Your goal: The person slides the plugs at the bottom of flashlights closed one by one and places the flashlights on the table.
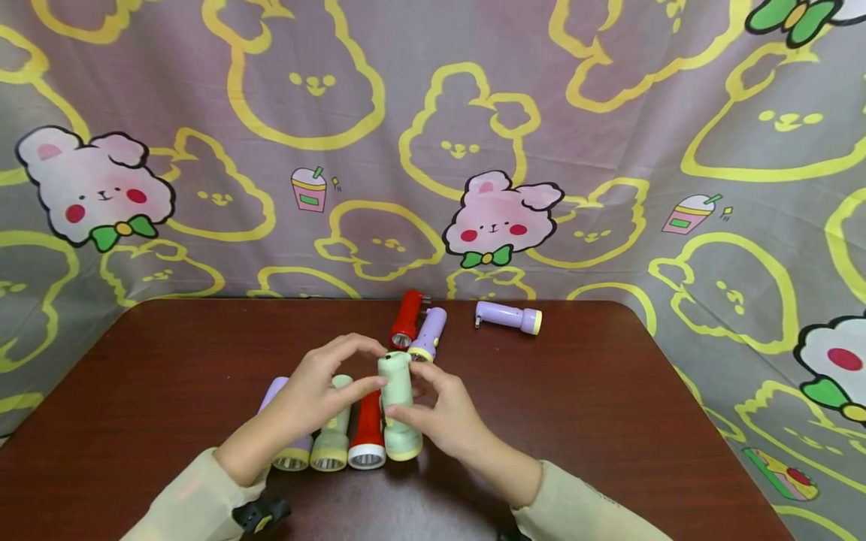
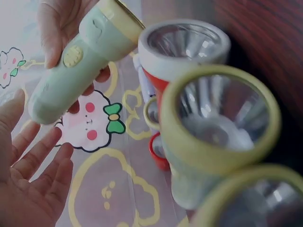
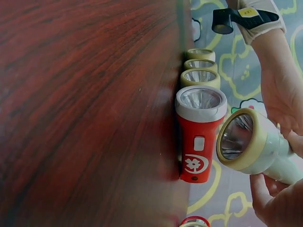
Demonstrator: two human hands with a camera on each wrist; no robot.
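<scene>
A pale green flashlight (image 1: 398, 391) with a cream rim is tilted in my right hand (image 1: 446, 409), whose thumb and fingers grip its body. In the left wrist view, its round switch (image 2: 73, 56) faces the camera, and its tail points toward my left hand (image 2: 38, 175). The left hand's fingers spread loosely around that tail end without curling round it. Just beside the held flashlight stands a red flashlight (image 3: 196, 142) with a white rim. Left of it, another green flashlight (image 1: 331, 439) and a purple flashlight (image 1: 291, 454) continue the row, partly covered by my left hand.
Farther back on the brown table (image 1: 575, 421) lie a small red flashlight (image 1: 407, 315) and a purple one (image 1: 431, 330), close together. Another purple flashlight (image 1: 504, 315) lies sideways to their right, its plug prongs out. A patterned curtain (image 1: 406, 150) hangs behind the table.
</scene>
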